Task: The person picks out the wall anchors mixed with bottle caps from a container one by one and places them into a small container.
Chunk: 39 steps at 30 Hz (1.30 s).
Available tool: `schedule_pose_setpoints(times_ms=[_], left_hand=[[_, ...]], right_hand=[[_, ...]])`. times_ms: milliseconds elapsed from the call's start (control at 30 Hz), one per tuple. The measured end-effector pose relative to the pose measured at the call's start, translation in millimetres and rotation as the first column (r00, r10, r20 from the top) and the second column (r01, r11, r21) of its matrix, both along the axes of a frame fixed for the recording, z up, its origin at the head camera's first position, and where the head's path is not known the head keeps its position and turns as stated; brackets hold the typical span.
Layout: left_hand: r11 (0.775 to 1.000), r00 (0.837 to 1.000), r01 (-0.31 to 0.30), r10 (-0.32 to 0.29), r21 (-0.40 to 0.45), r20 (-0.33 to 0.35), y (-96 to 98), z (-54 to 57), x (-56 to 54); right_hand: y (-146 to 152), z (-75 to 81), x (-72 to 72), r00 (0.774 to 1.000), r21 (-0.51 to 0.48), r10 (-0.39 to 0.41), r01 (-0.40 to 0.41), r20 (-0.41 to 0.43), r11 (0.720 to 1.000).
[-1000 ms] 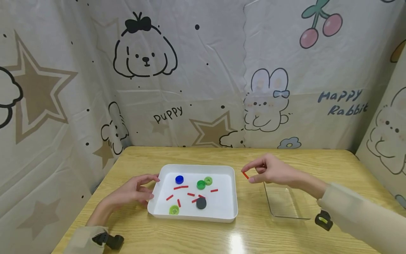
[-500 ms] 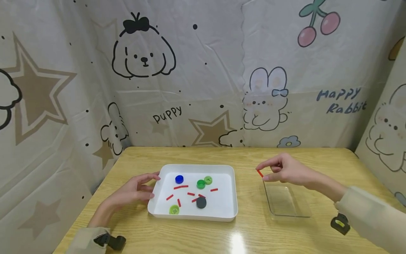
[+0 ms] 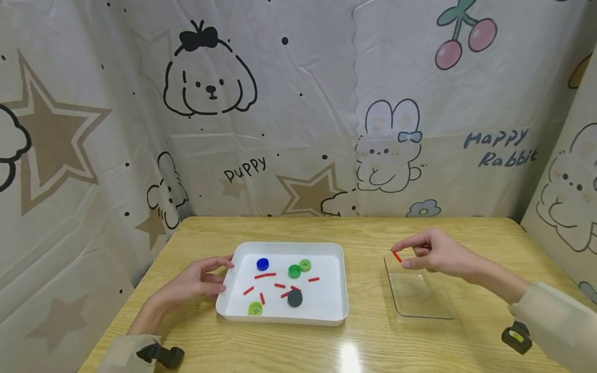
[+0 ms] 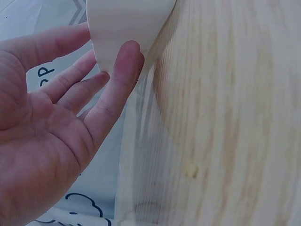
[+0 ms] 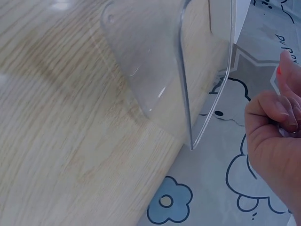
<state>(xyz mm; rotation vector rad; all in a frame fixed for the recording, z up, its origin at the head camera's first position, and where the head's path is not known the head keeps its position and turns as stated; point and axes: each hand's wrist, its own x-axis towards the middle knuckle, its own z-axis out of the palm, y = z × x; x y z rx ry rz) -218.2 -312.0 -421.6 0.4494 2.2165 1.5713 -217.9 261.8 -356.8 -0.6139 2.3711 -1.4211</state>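
My right hand [image 3: 438,254] pinches a short red stick [image 3: 396,256] between thumb and index finger, above the far left corner of a clear plastic box [image 3: 396,303]. In the right wrist view that hand [image 5: 275,117] hides most of the stick; only a red speck shows. At the left, my left hand [image 3: 196,280] rests its fingertips against the side of a white tray [image 3: 326,303]. The left wrist view shows its fingers [image 4: 113,94] fairly straight, touching the white wall [image 4: 127,23]. Several red sticks [image 3: 314,280] lie scattered in the tray.
Round caps share the tray: a blue one [image 3: 263,264], a green one [image 3: 294,271], a light green one [image 3: 305,265], another light green one [image 3: 255,309] and a dark disc [image 3: 295,298]. A printed curtain [image 3: 317,103] stands behind the wooden table [image 3: 261,347].
My right hand has moved right with the red stick, from beside the tray to over the clear box's corner. My left hand has stayed at the tray.
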Motion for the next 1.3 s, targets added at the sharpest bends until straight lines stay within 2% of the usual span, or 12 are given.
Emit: schedule_pose_setpoints(times_ms=[667,1000,1300], left_hand=[[1.0,1.0,0.007,-0.007,-0.015,-0.011,-3.5,-3.9,-1.5],[1.0,1.0,-0.01,0.01,-0.019,-0.002,-2.1,-2.9,-1.8],[0.999,1.0,-0.019,0.019,-0.03,-0.002,-1.2,-4.6,-1.3]], right_hand=[[14.2,-12.8,2.5,0.998,-0.028,-0.027,0.029,0.052,0.999],[11.0,-15.4,-0.5,0.997,0.034,-0.045,0.043,0.055,0.998],[6.9,-17.2,-2.9,0.994,0.034,-0.057,0.054,0.091,0.998]])
